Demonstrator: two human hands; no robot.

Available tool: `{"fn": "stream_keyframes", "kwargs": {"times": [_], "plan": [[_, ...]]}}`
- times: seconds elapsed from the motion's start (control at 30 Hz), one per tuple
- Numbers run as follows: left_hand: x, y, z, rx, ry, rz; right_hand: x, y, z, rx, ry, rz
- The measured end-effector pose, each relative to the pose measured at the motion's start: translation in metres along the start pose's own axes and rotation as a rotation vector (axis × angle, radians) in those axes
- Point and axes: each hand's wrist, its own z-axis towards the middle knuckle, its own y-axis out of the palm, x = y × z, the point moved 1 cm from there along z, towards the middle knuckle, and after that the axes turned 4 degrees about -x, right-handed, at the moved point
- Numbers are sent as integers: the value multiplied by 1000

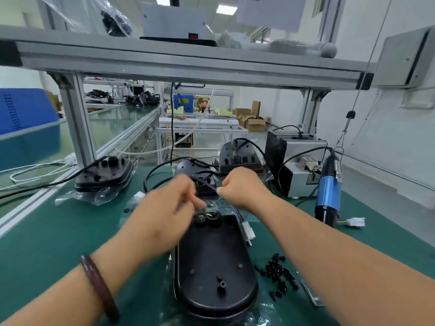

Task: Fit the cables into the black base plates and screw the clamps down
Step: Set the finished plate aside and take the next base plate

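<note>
Right hand [242,187] first: the fingers are curled into a tight fist, and the thumb and forefinger pinch the black cable [207,183] right where it comes across from the left. The left hand [164,208] is super blurry. Its fingertips [200,204] point down at the little clamp [200,218], but honestly I can't tell if they're gripping anything or just touching it.

The clamp sits at the far end of the black base plate [211,255], next to a round hole with some coloured wires [210,213] poking through. The plate lies flat on a crinkly plastic bag on the green mat [58,243], directly between the two forearms, long way pointing away from the person. A white plug [248,231] lies just off the plate's right edge.

Further out, there's a heap of black screws [277,276] on the mat to the right of the plate. A blue power screwdriver [328,194] hangs tip-down beyond the right arm, beside a metal box [299,165]. Two more black plates with cables sit behind, one on the left [103,175] and one propped up at the back [240,158]. There's a dark bracelet [98,283] on the left wrist.
</note>
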Motion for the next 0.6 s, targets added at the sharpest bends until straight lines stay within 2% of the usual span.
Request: {"fn": "stream_keyframes", "kwargs": {"times": [0.13,0.2,0.27,0.37,0.47,0.6], "plan": [[-76,-62,23,278,-420,-75,-4,17,15,-45,53,22],[-101,-71,23,291,-519,-89,-8,16,17,-1,31,27],[-107,-70,24,227,-512,-108,-12,9,15,96,-63,79],[-98,-73,31,105,-452,-112,-18,-5,5,248,-217,299],[-83,-75,41,-70,-403,-163,-22,-16,-8,281,-371,499],[-82,-79,47,-63,-449,-618,-20,-21,-21,278,-452,686]]}}
